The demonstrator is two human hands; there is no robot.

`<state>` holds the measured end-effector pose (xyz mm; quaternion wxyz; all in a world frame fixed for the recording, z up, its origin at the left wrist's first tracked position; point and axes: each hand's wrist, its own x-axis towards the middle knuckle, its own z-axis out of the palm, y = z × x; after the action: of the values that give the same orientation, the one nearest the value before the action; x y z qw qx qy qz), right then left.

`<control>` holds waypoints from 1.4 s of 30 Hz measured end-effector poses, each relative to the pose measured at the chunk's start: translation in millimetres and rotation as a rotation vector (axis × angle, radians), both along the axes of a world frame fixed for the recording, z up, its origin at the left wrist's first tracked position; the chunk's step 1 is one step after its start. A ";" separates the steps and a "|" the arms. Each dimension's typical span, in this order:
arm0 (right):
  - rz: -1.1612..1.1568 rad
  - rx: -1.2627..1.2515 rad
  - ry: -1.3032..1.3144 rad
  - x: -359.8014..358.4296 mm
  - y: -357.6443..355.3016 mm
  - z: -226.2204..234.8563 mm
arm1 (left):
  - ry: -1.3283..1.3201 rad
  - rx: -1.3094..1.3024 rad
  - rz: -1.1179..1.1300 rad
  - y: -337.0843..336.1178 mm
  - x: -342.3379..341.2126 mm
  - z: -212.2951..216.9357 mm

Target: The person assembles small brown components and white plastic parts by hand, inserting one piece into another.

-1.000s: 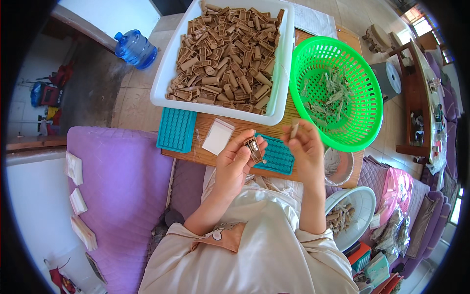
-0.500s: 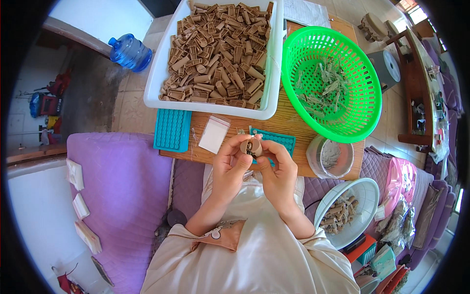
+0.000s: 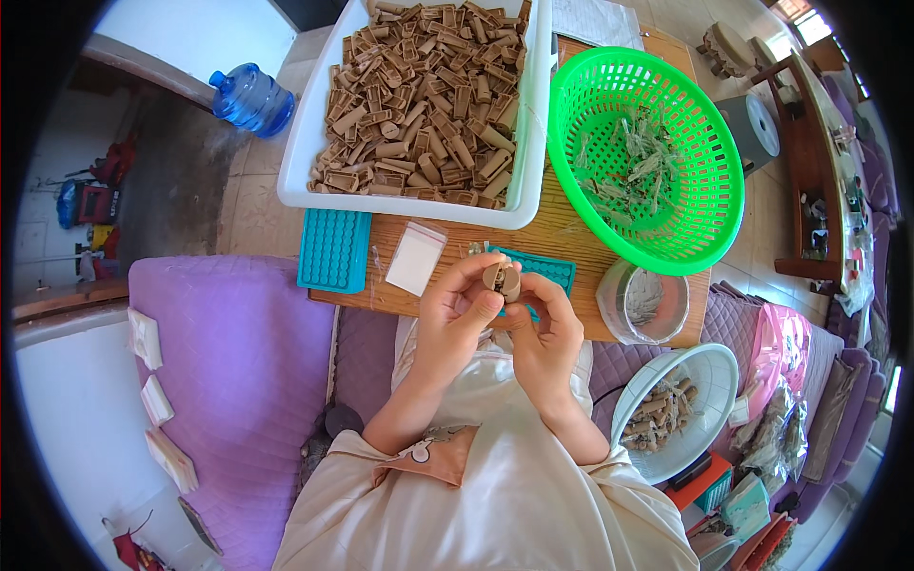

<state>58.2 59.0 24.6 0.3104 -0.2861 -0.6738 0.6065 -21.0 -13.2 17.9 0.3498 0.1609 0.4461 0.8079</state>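
Two hands meet over the table's near edge, both pinching one brown casing, its round end turned up with a dark slit across it: the left hand (image 3: 451,322) grips it between thumb and fingertips, and the right hand (image 3: 546,335) does the same from the other side. The casing (image 3: 502,280) sits between the fingertips. Right of the right hand, on the seat, a pink bag (image 3: 779,354) bears a print too small to read; below and left of the left hand, the shirt pocket (image 3: 430,457) shows a cartoon figure. Beyond the left hand lies a white packet (image 3: 416,259) with a pinkish strip along its top, and left of that a teal tray (image 3: 333,252) with rows of round cups. Another tray (image 3: 550,272) lies just beyond the right hand. Farther past the left hand, a white tub (image 3: 409,211) is heaped with brown pieces. Beyond and right of the right hand, a green basket (image 3: 731,181) holds clear strips; nearer it, a clear pail (image 3: 617,319) holds greyish bits, and lower right a pale bowl (image 3: 712,419) holds more brown pieces.
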 end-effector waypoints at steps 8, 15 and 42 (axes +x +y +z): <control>0.013 0.037 0.004 1.9 2.1 1.2 | 0.028 0.033 -0.065 -2.1 -4.0 1.2; 0.064 0.021 -0.004 -0.6 6.2 -9.9 | 0.088 -0.079 -0.018 0.8 1.4 3.7; 0.342 0.427 -0.295 53.2 78.9 -9.6 | 0.125 -0.154 0.029 1.5 15.7 -11.1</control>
<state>111.4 138.0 15.0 0.1558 -0.1820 -0.8620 0.4466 -5.3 -11.7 6.8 0.3210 0.1772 0.5302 0.7645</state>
